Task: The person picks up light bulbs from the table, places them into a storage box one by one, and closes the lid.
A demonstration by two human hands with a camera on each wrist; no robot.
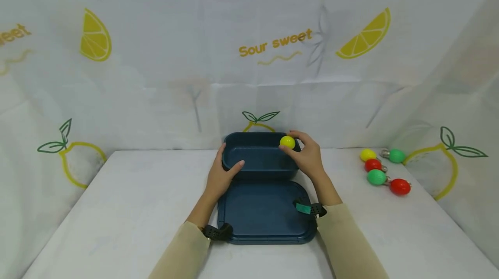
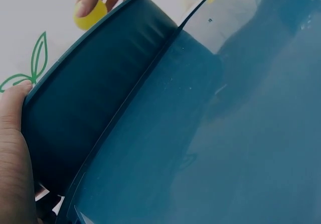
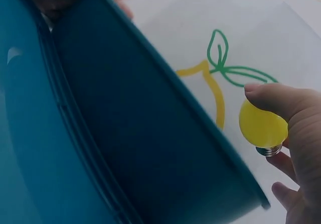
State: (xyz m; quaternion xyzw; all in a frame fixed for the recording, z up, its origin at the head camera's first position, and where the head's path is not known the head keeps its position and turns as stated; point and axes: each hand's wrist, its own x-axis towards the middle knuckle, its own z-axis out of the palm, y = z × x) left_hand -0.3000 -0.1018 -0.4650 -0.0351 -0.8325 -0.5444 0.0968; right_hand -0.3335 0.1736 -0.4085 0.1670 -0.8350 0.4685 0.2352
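- Backdrop [image 1: 163, 110]: white sheet, lemon prints and "Sour sweet" lettering, across the far side of my head view.
- Table [image 1: 156, 218]: white top, running back to the sheet.
- Blue lid [image 1: 265, 209]: flat on the table, near side.
- Blue box [image 1: 253, 160]: opening up, just behind the lid. Can't tell if they touch.
- Left hand [image 1: 219, 177]: clamped on the box's left end, thumb at the near rim, fingers along the outside.
- Right hand [image 1: 311, 156]: thumb and fingertips pinching the yellow bulb [image 1: 287, 142]. Hands apart, one at each end of the box.
- Right side of table, grouped: two red bulbs [image 1: 400, 186], two green bulbs [image 1: 377, 177], another yellow one [image 1: 367, 154].
- Pinched bulb: at the box's right end, metal base downward on my right wrist feed. Height over the rim unclear.
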